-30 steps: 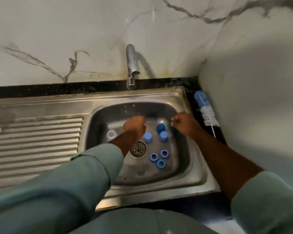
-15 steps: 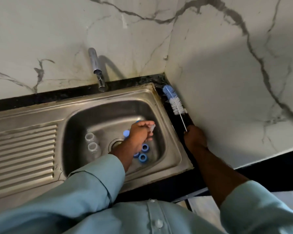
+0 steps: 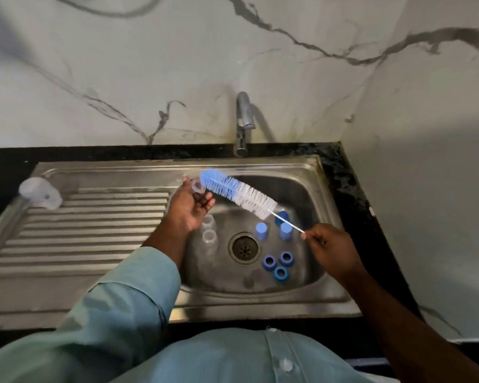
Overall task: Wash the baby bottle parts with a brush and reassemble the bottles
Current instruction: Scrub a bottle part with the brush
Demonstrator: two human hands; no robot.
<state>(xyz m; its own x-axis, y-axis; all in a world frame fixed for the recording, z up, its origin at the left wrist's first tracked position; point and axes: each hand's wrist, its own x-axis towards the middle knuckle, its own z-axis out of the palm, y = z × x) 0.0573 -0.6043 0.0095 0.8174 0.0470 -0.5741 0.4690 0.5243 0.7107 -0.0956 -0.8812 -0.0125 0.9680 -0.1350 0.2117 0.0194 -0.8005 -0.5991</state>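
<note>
Over the sink point(image 3: 332, 297), my left hand point(image 3: 190, 207) pinches a clear teat point(image 3: 197, 186) up at fingertip height, open side toward the brush point(image 3: 237, 192), whose thin wire handle my right hand point(image 3: 333, 246) pinches, so bristles can enter.

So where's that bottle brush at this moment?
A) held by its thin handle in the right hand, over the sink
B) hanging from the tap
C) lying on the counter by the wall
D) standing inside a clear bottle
A: the right hand pinches the thin white handle of the brush, its bristles raised over the sink toward the left hand.
</note>
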